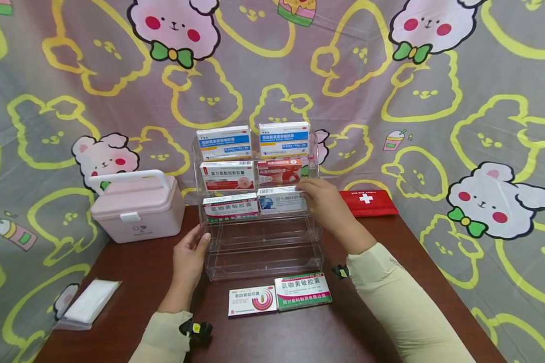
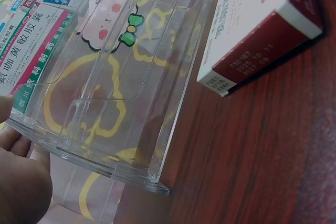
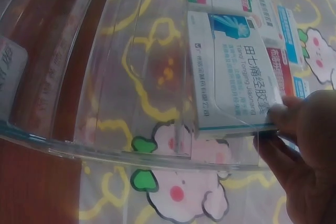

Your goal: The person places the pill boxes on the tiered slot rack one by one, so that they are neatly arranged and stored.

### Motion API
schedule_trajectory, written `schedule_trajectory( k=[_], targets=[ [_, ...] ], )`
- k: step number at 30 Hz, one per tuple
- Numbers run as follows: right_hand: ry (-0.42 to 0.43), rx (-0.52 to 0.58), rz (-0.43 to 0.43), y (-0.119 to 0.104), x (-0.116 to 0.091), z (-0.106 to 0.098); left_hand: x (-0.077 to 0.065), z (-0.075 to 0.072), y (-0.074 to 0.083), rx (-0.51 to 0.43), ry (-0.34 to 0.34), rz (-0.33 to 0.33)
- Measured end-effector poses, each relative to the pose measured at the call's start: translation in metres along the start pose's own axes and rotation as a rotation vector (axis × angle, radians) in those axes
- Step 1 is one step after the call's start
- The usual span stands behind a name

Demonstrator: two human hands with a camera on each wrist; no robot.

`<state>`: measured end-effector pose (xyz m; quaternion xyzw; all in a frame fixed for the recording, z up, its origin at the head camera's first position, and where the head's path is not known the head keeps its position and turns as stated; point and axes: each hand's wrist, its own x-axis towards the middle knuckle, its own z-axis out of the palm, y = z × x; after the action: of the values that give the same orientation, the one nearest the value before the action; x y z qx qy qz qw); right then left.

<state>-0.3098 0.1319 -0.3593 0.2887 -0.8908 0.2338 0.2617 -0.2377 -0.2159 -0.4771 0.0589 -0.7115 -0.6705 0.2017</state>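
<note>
A clear tiered display rack stands on the table, with medicine boxes in pairs on its upper three tiers. At its left side my left hand grips the edge, thumb in front and fingers behind. My right hand pinches the right end of a white and blue medicine box, which sits on the third tier. Beside that box is a green and white medicine box. On the table before the rack lie a white and red medicine box and a larger green and white box.
A pink lidded case with a white handle stands at the back left. To the rack's right lies a red first aid pouch. A white packet is near the table's left edge. Patterned cloth hangs close behind and at the sides.
</note>
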Motion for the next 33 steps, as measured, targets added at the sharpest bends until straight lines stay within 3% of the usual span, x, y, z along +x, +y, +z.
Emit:
schedule_trajectory(
  k=[11, 17, 20, 23, 29, 33],
  targets=[
    [-0.053, -0.069, 0.034, -0.004, 0.002, 0.003, 0.000, 0.000, 0.002, 0.011, -0.014, -0.011],
    [-0.038, -0.099, -0.017, -0.002, -0.009, 0.000, 0.001, 0.000, -0.001, 0.016, -0.006, -0.003],
    [-0.015, -0.025, -0.036, -0.003, -0.026, -0.007, 0.001, 0.000, -0.002, 0.016, -0.002, 0.004],
    [-0.042, 0.110, -0.003, -0.004, -0.050, -0.015, 0.001, 0.000, -0.001, 0.013, -0.001, 0.025],
    [-0.195, 0.438, 0.095, 0.000, -0.104, -0.016, 0.003, 0.000, -0.003, 0.012, 0.009, 0.038],
    [-0.303, 0.466, 0.115, 0.006, -0.140, -0.007, 0.002, 0.000, -0.003, 0.010, 0.003, 0.030]
  ],
)
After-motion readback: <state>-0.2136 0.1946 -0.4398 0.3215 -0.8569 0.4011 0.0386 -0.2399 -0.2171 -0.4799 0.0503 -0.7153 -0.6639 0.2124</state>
